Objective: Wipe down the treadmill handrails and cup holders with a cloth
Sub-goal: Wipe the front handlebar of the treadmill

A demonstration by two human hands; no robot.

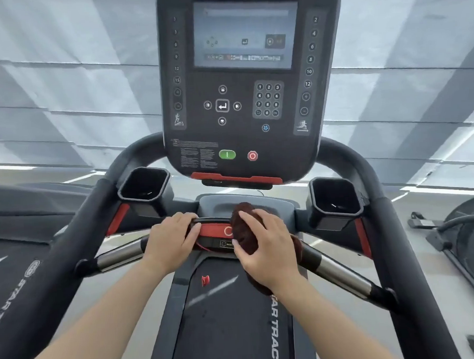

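Note:
A dark brown cloth (244,228) is pressed against the middle of the treadmill's front crossbar, and my right hand (267,246) is shut on it. My left hand (173,237) grips the crossbar just left of the red centre strip (215,231). The bar's steel grips show on both sides, the left one (119,257) and the right one (340,277). Two black cup holders sit higher up, one at the left (144,184) and one at the right (335,199). Black side handrails curve down on the left (69,243) and on the right (398,239).
The console (242,96) with screen, keypad, green and red buttons rises straight ahead. The running belt (227,330) lies below, a red safety clip (205,280) hanging over it. Another machine (464,238) stands at the right, and a neighbouring treadmill deck (11,246) at the left.

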